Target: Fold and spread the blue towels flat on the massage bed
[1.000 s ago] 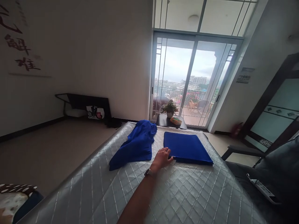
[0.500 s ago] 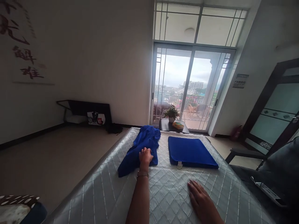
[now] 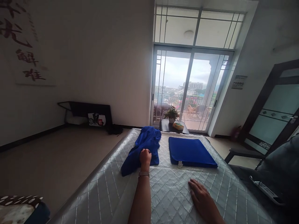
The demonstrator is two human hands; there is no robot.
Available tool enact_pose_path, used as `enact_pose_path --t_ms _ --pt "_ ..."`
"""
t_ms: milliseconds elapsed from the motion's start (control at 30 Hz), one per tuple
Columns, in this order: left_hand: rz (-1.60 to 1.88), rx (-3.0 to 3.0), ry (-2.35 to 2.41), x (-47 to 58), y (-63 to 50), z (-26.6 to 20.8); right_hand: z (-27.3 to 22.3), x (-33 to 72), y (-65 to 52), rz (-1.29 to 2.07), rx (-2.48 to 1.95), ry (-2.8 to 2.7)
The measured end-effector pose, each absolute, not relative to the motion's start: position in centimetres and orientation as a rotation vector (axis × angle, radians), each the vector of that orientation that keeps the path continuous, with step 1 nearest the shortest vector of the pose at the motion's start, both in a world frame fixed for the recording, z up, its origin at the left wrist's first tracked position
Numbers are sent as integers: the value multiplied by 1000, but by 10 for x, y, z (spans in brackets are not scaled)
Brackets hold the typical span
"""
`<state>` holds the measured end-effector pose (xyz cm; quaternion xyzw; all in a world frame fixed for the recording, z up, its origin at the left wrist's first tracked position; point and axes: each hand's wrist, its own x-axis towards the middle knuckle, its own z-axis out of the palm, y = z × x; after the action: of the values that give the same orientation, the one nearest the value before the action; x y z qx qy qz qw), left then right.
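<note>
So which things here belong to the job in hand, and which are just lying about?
Likely part of the job:
crumpled blue cloth, under the left hand
folded blue cloth
quilted silver cover, under the right hand

Just lying about:
potted plant
yellow packet
white printed bag

Daylight enters through the sliding glass door (image 3: 174, 73) right of upper centre, its sky pale and hazy, while the wall (image 3: 93, 62) at left stays dim and the dark sofa (image 3: 286, 171) at lower right sinks toward black. The silver quilted cover (image 3: 173, 193) returns a soft sheen. Wide-angle stretch slants the far-right door (image 3: 268, 121); the upper-left scroll (image 3: 32, 62) looks slightly soft.
</note>
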<state>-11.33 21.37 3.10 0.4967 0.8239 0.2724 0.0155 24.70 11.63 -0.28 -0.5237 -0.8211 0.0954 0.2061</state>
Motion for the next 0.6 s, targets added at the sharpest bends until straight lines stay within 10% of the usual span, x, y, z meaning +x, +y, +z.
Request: enact_pose_path --t_ms 400,600 --pt "1335 1330 2642 -117 204 84 2 246 115 278 -1464 -2283" --pt "2494 1133 2266 -129 150 157 3 246 114 282 -1471 -2269"
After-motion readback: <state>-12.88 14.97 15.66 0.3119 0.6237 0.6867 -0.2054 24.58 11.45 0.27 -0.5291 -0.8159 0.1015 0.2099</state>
